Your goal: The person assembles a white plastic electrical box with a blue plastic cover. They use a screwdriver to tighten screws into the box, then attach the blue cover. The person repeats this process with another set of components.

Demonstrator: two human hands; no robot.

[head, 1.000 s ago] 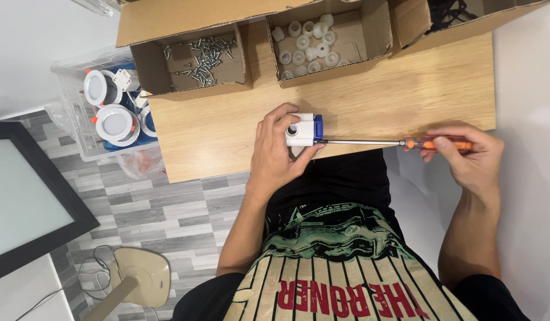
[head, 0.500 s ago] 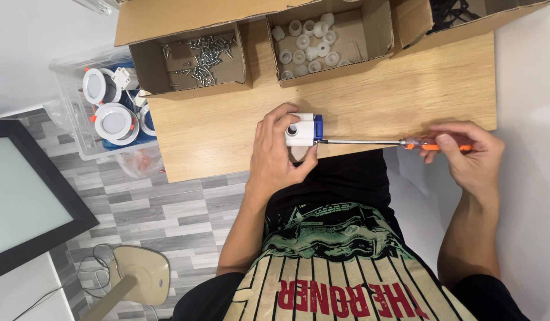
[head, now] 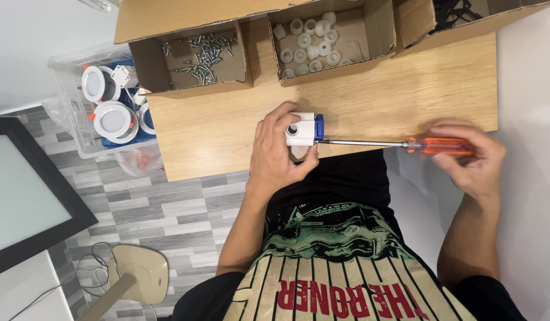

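Head view: left hand [head: 275, 151] around white-blue block [head: 303, 129], right hand [head: 471, 160] gripping orange screwdriver [head: 405, 144], screw box [head: 195, 56] beyond.

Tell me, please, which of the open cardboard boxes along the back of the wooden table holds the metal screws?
The leftmost brown cardboard box, nearest the clear plastic bin, holds loose silver screws; the middle box holds small white plastic cylinders instead.
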